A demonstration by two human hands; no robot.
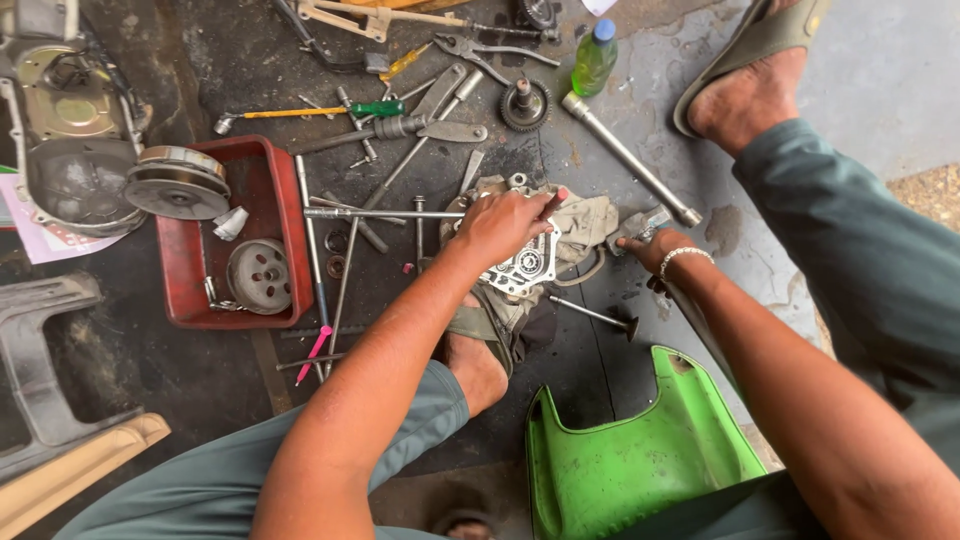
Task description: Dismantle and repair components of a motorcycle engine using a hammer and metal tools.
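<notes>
Red tray (275,190) holds clutch pulley (178,182), round drum (259,275). Left hand (500,225), palm down, grip clamped on metal engine casing (525,262) on floor by foot. Right hand (655,248) grip pinches small metal part (640,224) beside it.

I count two hands: the left hand (500,225) and the right hand (655,250). There is one red tray (265,185), with one round pulley (178,182) on its rim and one clutch disc (258,275) inside. One green bottle (594,58) stands on the floor, and one gear (524,104) lies near it. I see one screwdriver with green handle (310,111), one engine part (525,262), one valve (595,315), one long socket bar (628,160) and one green plastic stool (630,460).
</notes>
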